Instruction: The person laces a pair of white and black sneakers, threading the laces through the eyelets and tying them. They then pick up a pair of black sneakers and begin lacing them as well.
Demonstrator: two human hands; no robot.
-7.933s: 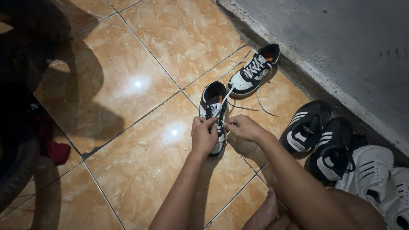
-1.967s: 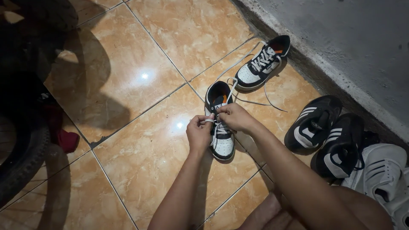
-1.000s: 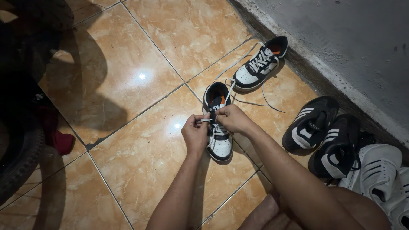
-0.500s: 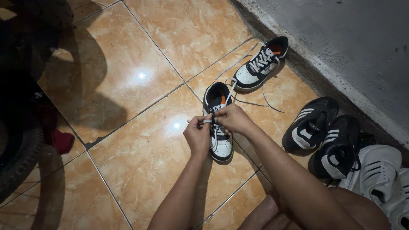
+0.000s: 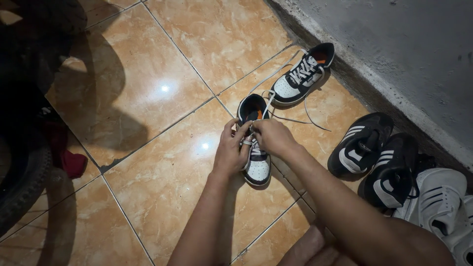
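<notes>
A black-and-white sneaker with an orange lining stands on the tan floor tiles, toe toward me. My left hand lies against its left side, fingers stretched up along the tongue, with a white lace looped over a finger. My right hand is closed over the laces at the top of the shoe. Its partner, a second black-and-white sneaker, lies farther back near the wall, with long loose white laces trailing across the tile.
Two black sneakers with white stripes and white sneakers line the grey wall at the right. A dark tyre and a red cloth sit at the left. My bare foot rests near the bottom edge.
My left hand has unclenched from pinching the lace and now spreads up along the shoe's side. My right hand stays closed on the laces. The shoe has barely shifted.
</notes>
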